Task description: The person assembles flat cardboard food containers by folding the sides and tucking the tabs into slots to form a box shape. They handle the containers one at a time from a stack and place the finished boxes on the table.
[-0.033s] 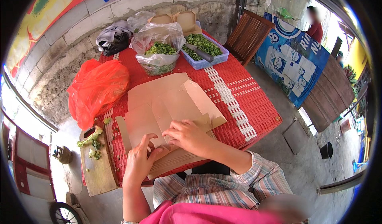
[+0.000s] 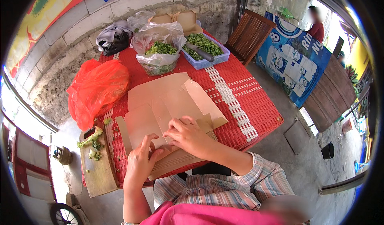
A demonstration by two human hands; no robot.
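Card (image 2: pixel 142 121) looks light, stiffish, easily creased; best held at near edge, where left hand (image 2: pixel 141 158) and right hand (image 2: pixel 187 135) sit close, fingers bent, can't tell if pinching.

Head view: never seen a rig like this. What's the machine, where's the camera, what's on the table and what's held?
There is no machine: you see a person's own bare left hand and right hand. The camera is the left of two worn on the head, looking down; its fisheye lens bends straight edges near the rim.

On the red woven table lies a creased cardboard sheet over a cardboard stack. Both hands touch the sheet's near part; how firmly they grip it, I can't tell.

Beyond are a red plastic bag, a clear bag of chopped greens and a bluish tray of greens with a knife on top. At left, a wooden board holds vegetable pieces.
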